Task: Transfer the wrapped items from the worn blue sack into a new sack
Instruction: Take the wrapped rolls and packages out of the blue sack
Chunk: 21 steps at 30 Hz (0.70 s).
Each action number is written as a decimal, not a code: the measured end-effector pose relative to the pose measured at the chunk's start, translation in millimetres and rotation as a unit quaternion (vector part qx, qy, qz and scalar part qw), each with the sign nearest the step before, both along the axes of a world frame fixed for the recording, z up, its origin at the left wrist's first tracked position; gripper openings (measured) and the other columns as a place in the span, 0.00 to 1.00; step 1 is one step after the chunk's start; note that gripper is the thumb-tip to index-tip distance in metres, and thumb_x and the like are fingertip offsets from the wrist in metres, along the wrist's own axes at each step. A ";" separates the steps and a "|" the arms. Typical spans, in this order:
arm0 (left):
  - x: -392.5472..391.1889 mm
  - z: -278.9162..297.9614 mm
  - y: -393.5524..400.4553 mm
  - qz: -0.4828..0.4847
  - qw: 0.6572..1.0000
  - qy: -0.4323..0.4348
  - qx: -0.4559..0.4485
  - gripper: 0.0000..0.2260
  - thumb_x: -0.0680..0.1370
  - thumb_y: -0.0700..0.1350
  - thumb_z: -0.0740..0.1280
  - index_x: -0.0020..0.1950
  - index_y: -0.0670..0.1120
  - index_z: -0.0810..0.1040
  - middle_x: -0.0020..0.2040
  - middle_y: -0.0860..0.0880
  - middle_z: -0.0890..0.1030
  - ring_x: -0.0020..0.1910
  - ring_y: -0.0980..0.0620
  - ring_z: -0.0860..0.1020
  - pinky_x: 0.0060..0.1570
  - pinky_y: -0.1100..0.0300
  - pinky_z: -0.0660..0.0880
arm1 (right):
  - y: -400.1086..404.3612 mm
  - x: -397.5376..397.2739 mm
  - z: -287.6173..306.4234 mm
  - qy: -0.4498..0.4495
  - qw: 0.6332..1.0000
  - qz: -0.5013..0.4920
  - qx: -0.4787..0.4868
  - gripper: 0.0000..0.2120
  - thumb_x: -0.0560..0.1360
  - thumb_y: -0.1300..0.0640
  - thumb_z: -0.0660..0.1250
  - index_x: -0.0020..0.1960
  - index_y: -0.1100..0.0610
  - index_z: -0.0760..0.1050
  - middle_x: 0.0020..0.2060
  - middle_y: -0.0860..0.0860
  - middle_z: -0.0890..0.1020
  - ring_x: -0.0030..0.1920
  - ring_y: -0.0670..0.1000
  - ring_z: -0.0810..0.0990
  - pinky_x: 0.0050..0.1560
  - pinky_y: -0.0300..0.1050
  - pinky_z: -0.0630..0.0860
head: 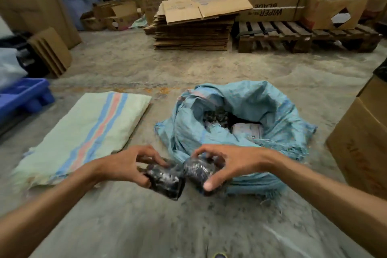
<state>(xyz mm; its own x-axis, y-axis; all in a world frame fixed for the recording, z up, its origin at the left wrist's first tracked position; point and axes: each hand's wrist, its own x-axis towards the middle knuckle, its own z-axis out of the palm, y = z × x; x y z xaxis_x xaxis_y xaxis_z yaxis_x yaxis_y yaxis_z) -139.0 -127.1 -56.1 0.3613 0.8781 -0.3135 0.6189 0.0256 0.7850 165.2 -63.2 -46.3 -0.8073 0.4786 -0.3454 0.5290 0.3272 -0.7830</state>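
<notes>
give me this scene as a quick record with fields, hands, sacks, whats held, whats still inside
left hand: grips a dark wrapped bundle
right hand: grips a second dark wrapped bundle
bundle position: both above the floor, in front of the worn blue sack
worn blue sack: open, crumpled, frayed at the edges
still inside: at least one pale wrapped item plus dark items
new sack: pale green with stripes, lying flat to the left
transfer: neither held bundle in the new sack yet

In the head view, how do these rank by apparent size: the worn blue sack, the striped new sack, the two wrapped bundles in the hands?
1. worn blue sack and striped new sack: similar, unsure.
2. left bundle and right bundle: alike, smallest.
</notes>
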 end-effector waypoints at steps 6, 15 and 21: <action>-23.6 -99.7 -53.8 -0.021 0.988 0.129 0.083 0.24 0.60 0.45 0.76 0.53 0.61 0.77 0.57 0.52 0.69 0.57 0.58 0.73 0.61 0.59 0.73 | -34.7 -46.3 -96.3 -0.093 0.986 0.025 0.135 0.46 0.63 0.38 0.78 0.73 0.46 0.58 0.62 0.52 0.68 0.63 0.54 0.72 0.65 0.47 0.70; -9.5 -115.2 -37.8 -0.011 0.987 0.115 0.110 0.16 0.68 0.56 0.69 0.52 0.56 0.69 0.60 0.55 0.62 0.61 0.52 0.70 0.62 0.54 0.70 | -22.8 -63.3 -86.5 -0.189 0.932 0.123 0.284 0.37 0.72 0.37 0.69 0.76 0.43 0.59 0.70 0.54 0.72 0.65 0.56 0.75 0.62 0.53 0.75; 44.4 -67.8 33.1 0.059 0.943 0.099 0.312 0.03 0.77 0.51 0.62 0.45 0.54 0.73 0.46 0.57 0.75 0.49 0.56 0.74 0.51 0.56 0.72 | 39.0 -30.3 -31.1 0.128 0.883 -0.293 0.343 0.07 0.78 0.52 0.65 0.44 0.53 0.78 0.29 0.46 0.78 0.30 0.42 0.74 0.33 0.37 0.70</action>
<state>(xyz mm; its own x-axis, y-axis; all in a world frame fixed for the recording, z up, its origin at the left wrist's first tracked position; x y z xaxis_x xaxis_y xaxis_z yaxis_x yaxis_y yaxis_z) -94.6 -94.1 -123.9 0.2381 0.9446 0.2259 0.7763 -0.3249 0.5403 134.9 -24.2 -77.4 -0.3616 0.8658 0.3459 0.5993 0.5000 -0.6252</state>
